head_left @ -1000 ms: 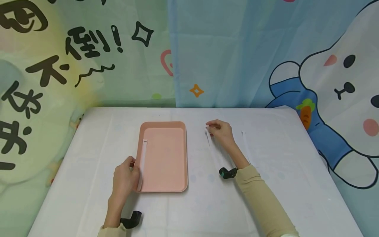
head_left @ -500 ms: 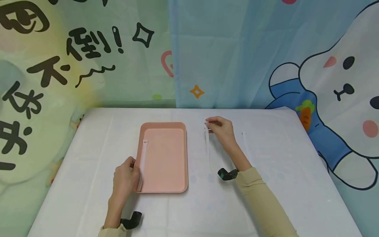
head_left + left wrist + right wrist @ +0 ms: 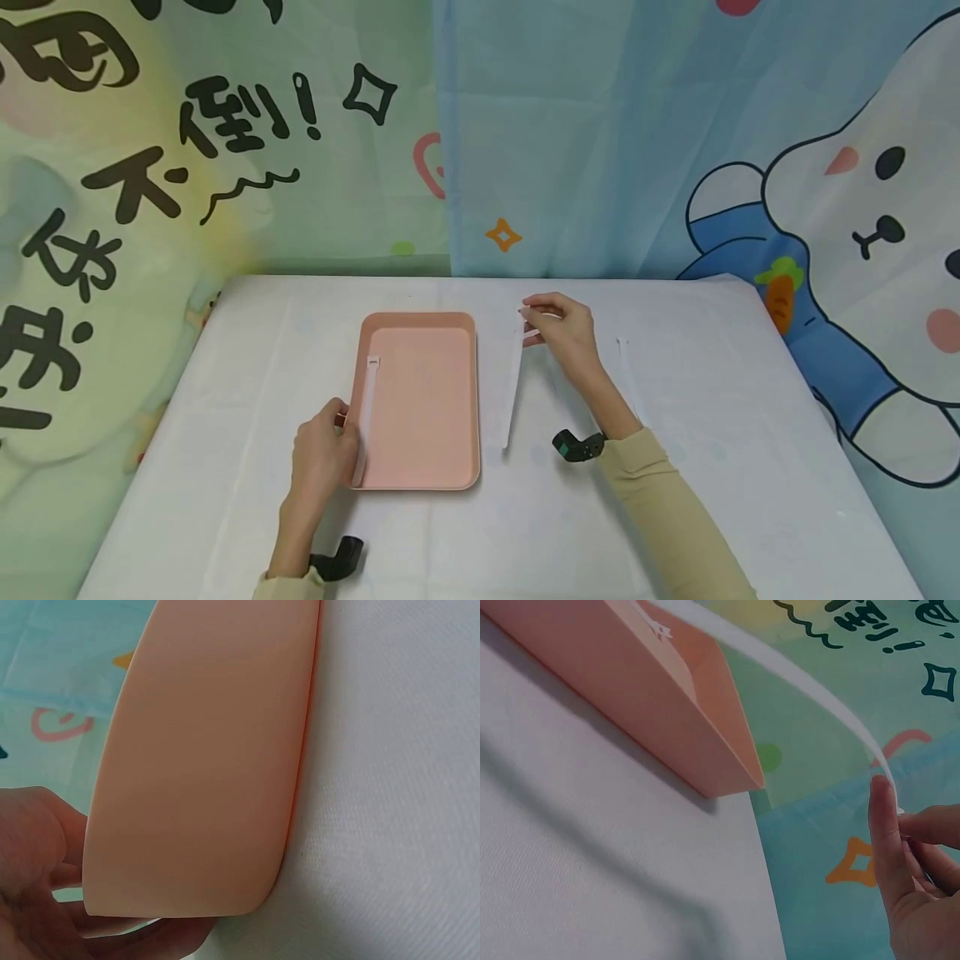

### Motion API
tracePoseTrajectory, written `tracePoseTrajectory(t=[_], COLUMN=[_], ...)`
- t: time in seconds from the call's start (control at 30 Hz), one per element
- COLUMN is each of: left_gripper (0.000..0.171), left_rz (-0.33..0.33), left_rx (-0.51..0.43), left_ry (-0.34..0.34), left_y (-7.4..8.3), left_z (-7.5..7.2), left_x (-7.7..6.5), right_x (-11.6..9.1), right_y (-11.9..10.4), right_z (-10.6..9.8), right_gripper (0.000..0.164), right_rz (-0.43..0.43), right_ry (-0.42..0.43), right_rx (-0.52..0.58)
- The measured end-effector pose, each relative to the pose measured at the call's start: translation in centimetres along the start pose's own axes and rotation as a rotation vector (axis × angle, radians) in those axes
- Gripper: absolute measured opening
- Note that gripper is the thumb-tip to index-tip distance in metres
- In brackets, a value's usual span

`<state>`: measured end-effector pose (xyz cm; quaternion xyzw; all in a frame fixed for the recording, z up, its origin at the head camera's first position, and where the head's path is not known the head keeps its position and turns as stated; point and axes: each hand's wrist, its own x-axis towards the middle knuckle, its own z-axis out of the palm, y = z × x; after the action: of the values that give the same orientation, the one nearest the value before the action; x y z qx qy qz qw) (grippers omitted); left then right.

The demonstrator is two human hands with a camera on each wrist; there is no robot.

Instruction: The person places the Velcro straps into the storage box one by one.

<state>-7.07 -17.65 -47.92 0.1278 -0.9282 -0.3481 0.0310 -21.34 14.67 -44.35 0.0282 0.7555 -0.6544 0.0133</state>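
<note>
A pink tray (image 3: 427,408) lies on the white table, and my left hand (image 3: 318,454) grips its near left edge. The left wrist view shows the fingers (image 3: 150,937) curled around the tray's corner. Inside the tray, along its left side, lies a white cable tie (image 3: 367,417) with a square slotted head. To the right of the tray, my right hand (image 3: 566,333) pinches another white cable tie (image 3: 513,392) by one end between thumb and fingertips. That tie hangs down over the table and looks gently bowed in the right wrist view (image 3: 810,690).
One more thin white strip (image 3: 625,367) lies on the table (image 3: 720,517) at the right, partly covered by the right forearm. Black wrist cameras (image 3: 577,446) sit at both wrists. A printed curtain (image 3: 555,142) hangs behind the table's far edge.
My right hand has risen slightly, and the cable tie in it has swung from slanting down rightward to slanting down leftward. The left hand and tray stay in place; the view shifts slightly.
</note>
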Motion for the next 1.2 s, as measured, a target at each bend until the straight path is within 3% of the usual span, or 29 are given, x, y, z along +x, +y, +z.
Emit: tracePoseTrajectory(t=[0.53,0.67,0.9,1.2], left_gripper=[0.014,0.015,0.015,0.015], left_rz=[0.014,0.014,-0.001,0.002], left_rx=[-0.003,-0.001,0.004,-0.005], left_ry=[0.002,0.004,-0.006,-0.007], left_y=[0.0,-0.1,-0.1,-0.2], left_z=[0.0,0.0,0.1,0.0], left_x=[0.2,0.2,0.2,0.2], right_x=[-0.7,-0.6,-0.6,-0.5], right_y=[-1.9,-1.9,-1.8,-1.5], right_z=[2.3,3.2,4.8,6.8], right_gripper=[0.028,0.031,0.020,0.024], right_rz=[-0.053,-0.051,-0.023,0.007], right_ry=[-0.073,-0.097,-0.108,-0.157], right_rx=[0.050,0.089,0.098,0.160])
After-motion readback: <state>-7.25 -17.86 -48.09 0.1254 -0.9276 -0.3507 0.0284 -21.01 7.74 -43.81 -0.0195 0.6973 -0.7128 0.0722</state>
